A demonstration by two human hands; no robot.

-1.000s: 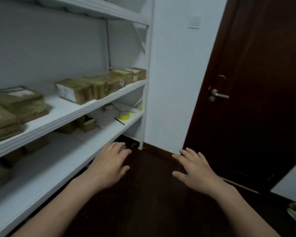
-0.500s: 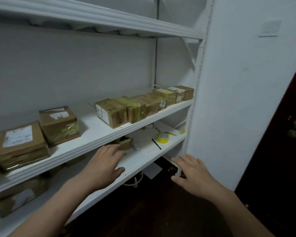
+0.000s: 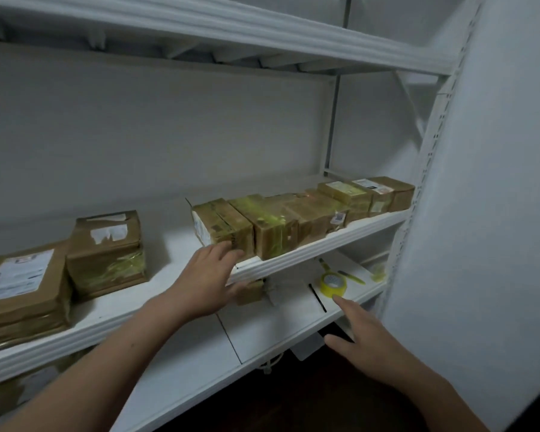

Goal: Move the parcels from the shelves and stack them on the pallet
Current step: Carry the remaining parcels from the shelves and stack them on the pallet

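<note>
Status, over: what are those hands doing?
Left hand open, at row's nearest parcel. Right hand open, empty, low. Tape roll below, not in the way.

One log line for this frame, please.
phase: reach | left hand: open, at leftmost brown cardboard parcel of row on white metal shelf, contact unclear | right hand: open, empty, near yellow tape roll

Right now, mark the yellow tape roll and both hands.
yellow tape roll [image 3: 326,288]: head view, front outer wall.
left hand [image 3: 205,285]: head view, back of hand.
right hand [image 3: 368,338]: head view, back of hand.
</note>
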